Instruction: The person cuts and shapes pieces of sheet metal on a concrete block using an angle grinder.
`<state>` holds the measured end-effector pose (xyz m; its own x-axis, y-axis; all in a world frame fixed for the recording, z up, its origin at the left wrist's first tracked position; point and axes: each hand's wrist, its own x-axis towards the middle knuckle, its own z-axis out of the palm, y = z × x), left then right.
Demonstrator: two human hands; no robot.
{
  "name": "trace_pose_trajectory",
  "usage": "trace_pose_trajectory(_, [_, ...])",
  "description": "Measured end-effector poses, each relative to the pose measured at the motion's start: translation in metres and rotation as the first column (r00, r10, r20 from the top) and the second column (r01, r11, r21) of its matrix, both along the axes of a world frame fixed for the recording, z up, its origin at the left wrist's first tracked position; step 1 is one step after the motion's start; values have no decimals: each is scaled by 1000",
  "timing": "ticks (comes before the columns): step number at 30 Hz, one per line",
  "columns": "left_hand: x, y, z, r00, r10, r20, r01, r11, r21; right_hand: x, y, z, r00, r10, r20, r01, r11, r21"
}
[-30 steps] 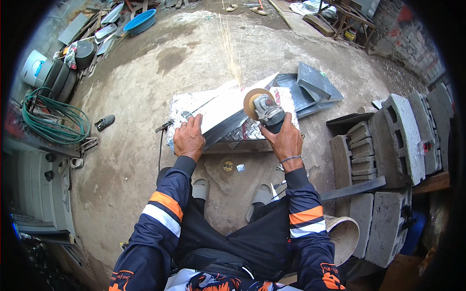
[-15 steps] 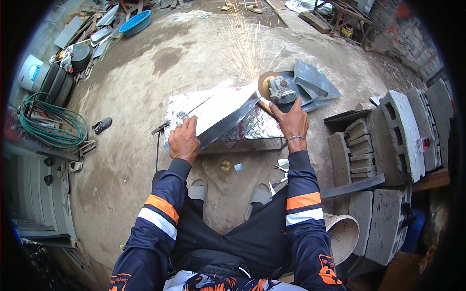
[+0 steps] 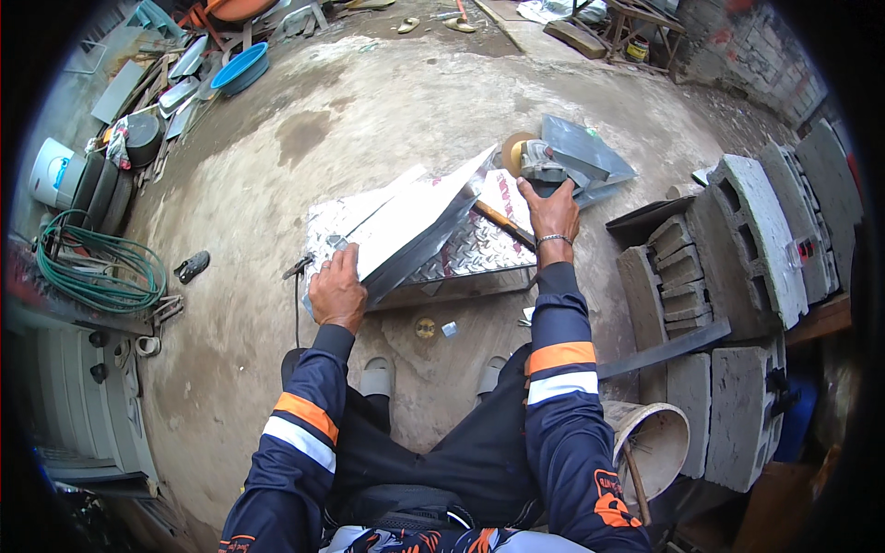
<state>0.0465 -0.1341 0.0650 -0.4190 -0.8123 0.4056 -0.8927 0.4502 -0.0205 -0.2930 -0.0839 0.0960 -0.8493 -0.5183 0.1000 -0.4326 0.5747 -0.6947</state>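
Observation:
My right hand [image 3: 554,217] is wrapped round an angle grinder [image 3: 542,168] with a tan disc, held above the far right corner of a low diamond-plate metal box [image 3: 461,260]. A small gap separates the disc from the far tip of a bent, shiny sheet-metal piece [image 3: 419,212]. That piece lies slantwise across the box, and my left hand [image 3: 338,290] grips its near left end. Beside the sheet, a wooden handle [image 3: 502,224] rests on the box; its far end is hidden. Grey metal pieces [image 3: 576,152] lie beyond the grinder.
Concrete blocks [image 3: 756,249] are stacked at the right, near a whitish bucket [image 3: 654,452]. A coiled green hose [image 3: 97,263] and tyres [image 3: 111,194] sit at the left. A yellow disc [image 3: 425,328] lies on the floor before the box. A blue basin [image 3: 241,69] stands far left.
The spray of sparks has stopped. The grinder has come away from the sheet's edge, opening a gap, and more of the wooden handle shows. My left hand still grips the sheet.

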Motion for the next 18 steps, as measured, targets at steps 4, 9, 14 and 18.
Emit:
trace_pose_trajectory(4, [-1,2,1,1000,13,25,-13,1000,5,-20,8,-19,991,-109,78,110,994,-4])
trace_pose_trajectory(9, [8,-24,1,999,-23,30,23,999,-24,-35,35,-20,986,-152,62,157,984,-86])
trace_pose_trajectory(14, [21,-77,14,998,-12,-67,25,980,195,-39,67,-11,985,-162,61,169,973,-154])
trace_pose_trajectory(18, [61,-112,-13,984,5,-175,68,909,411,-43,80,-9,995,-86,-45,76,979,-190])
